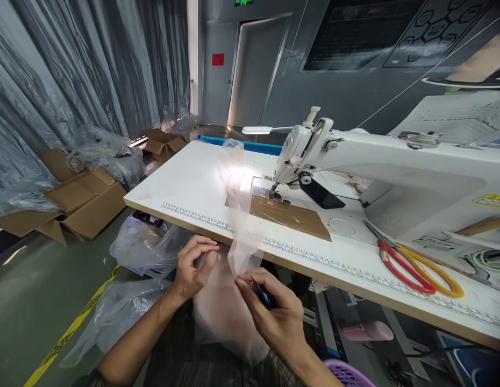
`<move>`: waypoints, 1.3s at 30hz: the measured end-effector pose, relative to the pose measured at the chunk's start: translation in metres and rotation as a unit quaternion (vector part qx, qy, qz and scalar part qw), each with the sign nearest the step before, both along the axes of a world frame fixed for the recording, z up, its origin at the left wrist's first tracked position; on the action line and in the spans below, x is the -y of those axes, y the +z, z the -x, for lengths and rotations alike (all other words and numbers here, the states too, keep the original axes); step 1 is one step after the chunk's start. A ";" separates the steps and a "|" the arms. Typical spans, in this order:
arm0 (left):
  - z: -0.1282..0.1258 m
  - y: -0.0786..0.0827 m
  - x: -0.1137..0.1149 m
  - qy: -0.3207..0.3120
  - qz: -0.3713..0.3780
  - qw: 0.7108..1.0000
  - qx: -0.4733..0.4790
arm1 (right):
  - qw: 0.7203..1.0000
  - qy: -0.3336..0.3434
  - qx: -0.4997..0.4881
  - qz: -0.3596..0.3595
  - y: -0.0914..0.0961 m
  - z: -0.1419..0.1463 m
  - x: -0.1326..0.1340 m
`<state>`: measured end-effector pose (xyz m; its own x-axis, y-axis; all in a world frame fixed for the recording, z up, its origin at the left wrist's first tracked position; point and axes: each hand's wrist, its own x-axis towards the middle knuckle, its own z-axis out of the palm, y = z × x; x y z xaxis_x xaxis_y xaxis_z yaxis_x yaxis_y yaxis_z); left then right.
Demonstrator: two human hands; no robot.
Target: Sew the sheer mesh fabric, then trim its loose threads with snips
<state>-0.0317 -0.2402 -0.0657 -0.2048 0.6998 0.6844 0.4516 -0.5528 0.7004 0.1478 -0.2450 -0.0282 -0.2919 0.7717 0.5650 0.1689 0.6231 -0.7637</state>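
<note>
A strip of sheer pale pink fabric [244, 231] runs from the lit area beside the sewing machine [302, 150], over the table's front edge and down onto my lap. My right hand [276, 309] is closed and pinches the fabric's edge between thumb and index finger. A small dark pointed tool [263, 293], its kind partly hidden, is tucked in the same hand. To the left of the fabric, my left hand [195, 266] is raised in front of the table edge, fingers curled and thumb close to the index finger. Whatever it pinches is too small to make out.
Red and yellow-handled scissors [415, 266] lie at the right on the white table [185, 172]. A dark phone [321, 193] rests beneath the machine arm. Cardboard boxes [88, 199] and plastic bags [147, 247] are at the left. A purple basket [347, 373] is below.
</note>
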 end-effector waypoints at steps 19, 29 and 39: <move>-0.002 -0.009 0.013 -0.328 0.386 0.843 0.181 | 0.958 0.182 0.093 0.202 -0.025 -0.043 0.024; 0.003 -0.007 0.022 -0.255 0.421 0.842 0.221 | 0.943 0.118 0.177 0.257 -0.038 -0.009 -0.023; 0.007 -0.007 0.020 -0.242 0.401 0.860 0.204 | 0.945 0.104 0.237 0.202 -0.030 -0.004 -0.025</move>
<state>-0.0392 -0.2606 -0.0729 0.1345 0.9839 -0.1180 -0.0692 0.1282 0.9893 0.1521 -0.2203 -0.0587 -0.6067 0.7949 0.0042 0.4585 0.3543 -0.8150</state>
